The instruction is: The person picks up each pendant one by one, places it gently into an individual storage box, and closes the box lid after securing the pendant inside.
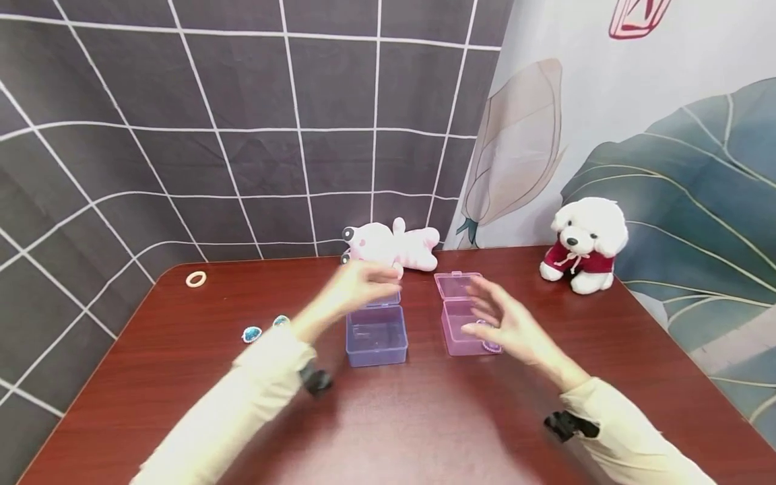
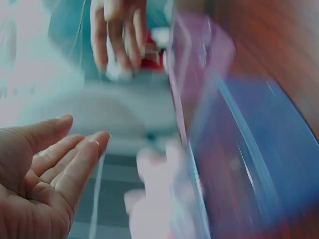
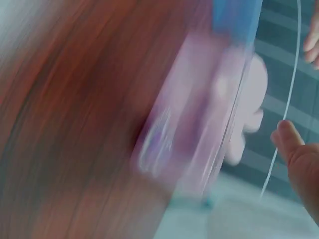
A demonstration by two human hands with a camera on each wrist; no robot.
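Observation:
My left hand [image 1: 358, 291] is raised above the blue plastic box [image 1: 376, 337], its fingers extended and nothing in them. The box stands with its lid tipped back, and the hand and wrist partly cover that lid. To the right, my right hand [image 1: 508, 325] hovers over the edge of a pink plastic box [image 1: 456, 345], fingers spread and bare. The pink box's lid [image 1: 457, 286] also lies back. A purple beaded loop [image 1: 492, 346] shows at its right front corner, partly behind the hand. Both boxes [image 2: 259, 149] look blurred in the left wrist view.
Two teal oval pieces with pale rims [image 1: 251, 334] lie left of the left forearm. A wooden ring [image 1: 196, 279] is at the far left corner. A pink-and-white plush toy [image 1: 418, 248] lies behind the boxes. One white plush dog [image 1: 585, 246] in red sits at the back right.

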